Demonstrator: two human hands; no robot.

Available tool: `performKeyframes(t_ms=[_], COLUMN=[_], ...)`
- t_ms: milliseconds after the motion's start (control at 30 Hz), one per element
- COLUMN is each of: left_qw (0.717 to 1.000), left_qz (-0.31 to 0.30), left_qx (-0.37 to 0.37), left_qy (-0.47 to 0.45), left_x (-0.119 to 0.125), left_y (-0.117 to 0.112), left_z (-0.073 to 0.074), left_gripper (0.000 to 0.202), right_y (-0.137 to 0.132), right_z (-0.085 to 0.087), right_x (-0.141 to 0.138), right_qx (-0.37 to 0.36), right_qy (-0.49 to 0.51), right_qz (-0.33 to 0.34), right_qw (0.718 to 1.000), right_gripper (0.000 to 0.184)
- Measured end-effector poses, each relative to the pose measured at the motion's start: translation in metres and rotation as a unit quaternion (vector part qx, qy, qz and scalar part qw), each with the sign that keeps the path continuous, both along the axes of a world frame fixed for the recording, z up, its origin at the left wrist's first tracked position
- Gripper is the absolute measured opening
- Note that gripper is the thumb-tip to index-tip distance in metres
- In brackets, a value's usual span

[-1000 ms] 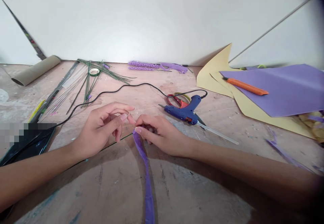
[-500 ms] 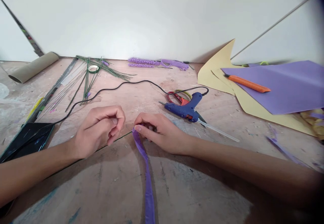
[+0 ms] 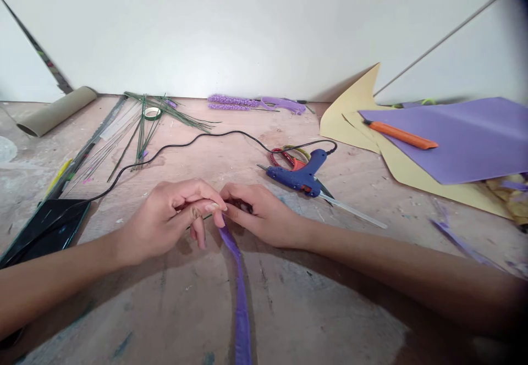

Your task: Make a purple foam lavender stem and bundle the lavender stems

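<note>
A long purple strip [image 3: 240,293] hangs down toward the front edge of the picture, its upper end at my fingertips. My right hand [image 3: 264,214] is closed, pinching the strip's upper end together with a thin green wire [image 3: 189,226]. The thumb and forefinger of my left hand [image 3: 177,214] come together at that same spot, touching my right fingers. Most of the wire is hidden behind my left hand, and the exact point where strip and wire meet is covered by fingers.
A blue glue gun [image 3: 295,178] lies right of centre on scissors [image 3: 284,159], its black cord [image 3: 198,138] running left over a phone [image 3: 53,227]. Green wires [image 3: 138,134], a tape roll [image 3: 152,113], fuzzy purple stems [image 3: 233,101], a cardboard tube [image 3: 58,112], purple foam sheet [image 3: 466,139] and orange cutter [image 3: 402,135] lie around.
My left hand has moved right, from apart over the wire to meeting my right fingertips at the strip's upper end. My right hand has stayed nearly in place.
</note>
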State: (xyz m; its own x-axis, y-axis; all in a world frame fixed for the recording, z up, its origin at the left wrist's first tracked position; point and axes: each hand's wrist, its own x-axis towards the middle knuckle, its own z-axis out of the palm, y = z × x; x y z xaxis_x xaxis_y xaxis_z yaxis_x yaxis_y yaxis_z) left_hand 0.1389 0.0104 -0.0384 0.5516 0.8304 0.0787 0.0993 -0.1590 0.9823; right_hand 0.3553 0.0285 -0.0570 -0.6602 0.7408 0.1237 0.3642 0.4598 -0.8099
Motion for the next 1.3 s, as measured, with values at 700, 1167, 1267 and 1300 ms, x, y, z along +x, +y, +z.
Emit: performKeyframes(t_ms=[700, 1167, 1267, 1300], left_qw=[0.994, 0.999, 0.998, 0.997], left_qz=[0.092, 0.035, 0.043, 0.044], left_qx=[0.059, 0.001, -0.031, -0.034], left_qy=[-0.001, -0.035, -0.044, -0.044], left_x=[-0.0012, -0.0016, -0.0008, -0.0007], left_y=[0.0027, 0.0073, 0.0094, 0.0094], left_z=[0.0002, -0.0016, -0.0033, -0.0034], left_gripper=[0.023, 0.011, 0.013, 0.013], right_y=[-0.0019, -0.0014, -0.0006, -0.0005], right_z=[0.0001, -0.0029, -0.0053, -0.0058], right_x=[-0.0028, -0.0016, -0.0013, -0.0012], right_qx=[0.011, 0.02, 0.041, 0.046], right_qy=[-0.011, -0.018, -0.022, -0.023], right_qz=[-0.001, 0.005, 0.008, 0.008], right_qw=[1.0, 1.0, 0.999, 0.999], right_gripper=[0.017, 0.019, 0.024, 0.025])
